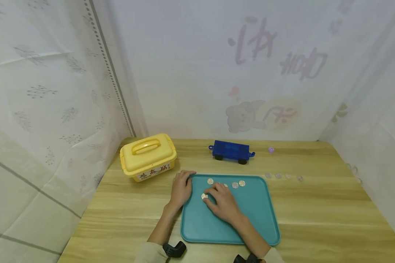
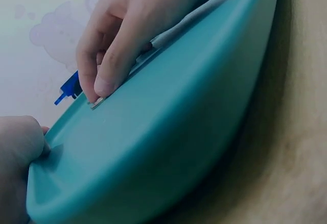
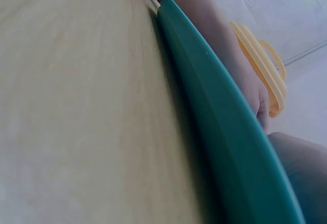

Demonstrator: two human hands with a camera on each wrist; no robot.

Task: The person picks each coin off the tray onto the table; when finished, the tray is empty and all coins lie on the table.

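Note:
The left hand (image 1: 181, 189) grips the upper left corner of a teal tray (image 1: 217, 230), its thumb over the rim. Inside the tray, the right hand (image 1: 223, 204) pinches a shiny round coin (image 1: 204, 196) between thumb and forefinger. The left wrist view shows this coin (image 2: 97, 103) slightly tilted, low over the tray floor. More coins lie along the tray's far side: one coin (image 1: 210, 181) to the left, a pair (image 1: 235, 185) to the right, and another partly hidden behind the right hand's fingers. In the right wrist view, the tray wall (image 3: 219, 112) hides the right hand's fingertips.
A yellow lidded box (image 1: 148, 157) with a handle stands left of the tray. Behind the tray is a blue toy wagon (image 1: 231, 150) with black wheels. Several clear discs (image 1: 278, 175) lie in a row to the right, and a small purple piece (image 1: 271, 149) lies farther back.

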